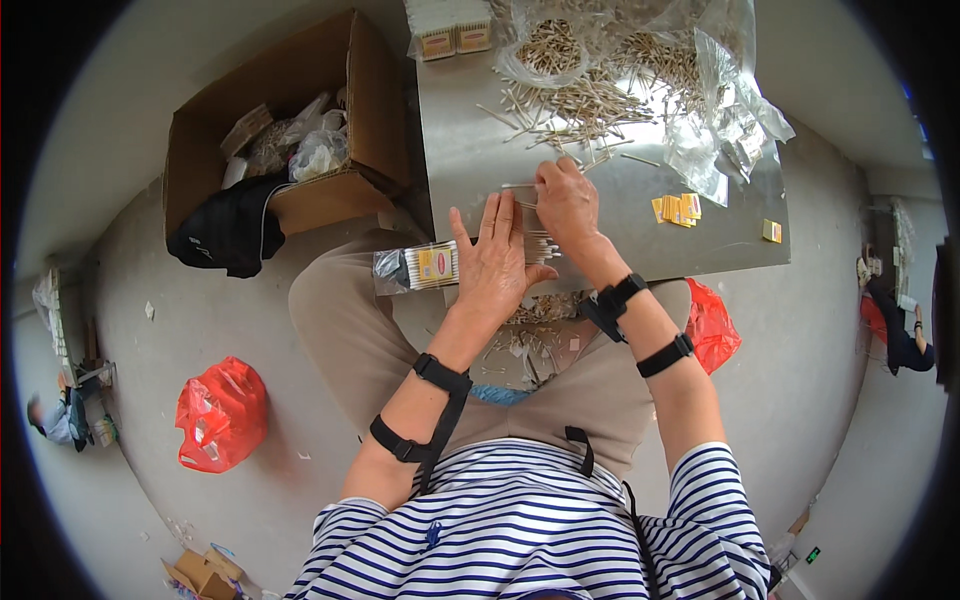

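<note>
My left hand (495, 255) lies flat, fingers together and stretched out, over a row of cotton swabs (540, 243) at the near edge of a steel table (470, 150). My right hand (566, 200) is just beyond it, fingers curled and pinching a few swabs (518, 187) off the table top. A loose heap of swabs (580, 105) spreads across the far part of the table. A filled clear packet of swabs (420, 268) with a yellow label rests on my left thigh.
Clear plastic bags (725, 110) with more swabs lie at the table's far right, small yellow labels (677, 209) beside them. An open cardboard box (285, 130) stands at left. Red plastic bags (220, 412) sit on the floor; another red bag (711, 322) by my right knee.
</note>
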`<state>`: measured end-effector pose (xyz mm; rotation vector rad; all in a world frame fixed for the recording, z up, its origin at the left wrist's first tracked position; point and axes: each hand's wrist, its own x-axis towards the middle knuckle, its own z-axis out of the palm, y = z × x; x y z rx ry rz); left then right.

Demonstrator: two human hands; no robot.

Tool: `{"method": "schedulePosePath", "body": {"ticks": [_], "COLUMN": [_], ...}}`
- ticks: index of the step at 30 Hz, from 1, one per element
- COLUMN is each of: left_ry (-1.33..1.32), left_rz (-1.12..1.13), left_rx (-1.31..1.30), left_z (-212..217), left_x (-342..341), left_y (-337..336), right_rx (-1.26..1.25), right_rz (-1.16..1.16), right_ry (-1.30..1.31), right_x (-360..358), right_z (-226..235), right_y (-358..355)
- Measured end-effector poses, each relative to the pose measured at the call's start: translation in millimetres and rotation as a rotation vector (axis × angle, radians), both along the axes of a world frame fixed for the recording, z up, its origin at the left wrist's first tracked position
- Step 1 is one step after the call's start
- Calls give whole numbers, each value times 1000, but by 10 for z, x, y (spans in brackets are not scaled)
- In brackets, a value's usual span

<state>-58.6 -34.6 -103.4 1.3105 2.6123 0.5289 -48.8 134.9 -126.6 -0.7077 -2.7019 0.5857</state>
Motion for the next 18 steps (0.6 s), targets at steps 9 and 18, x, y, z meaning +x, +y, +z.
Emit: {"method": "schedulePosePath", "body": {"ticks": [9,18], "left_ry": [21,16], "left_rz": [-16,-22], "left_rx": [-6,-36], "left_z": [11,-30], "left_x": [-15,-32], "left_y": [-27,-63], "right_rx": [56,290], "right_rz": [-218,-229], "right_ry": [-15,-132], "right_x": [-257,-329], "right_z": [129,279], "right_y": [304,612]}}
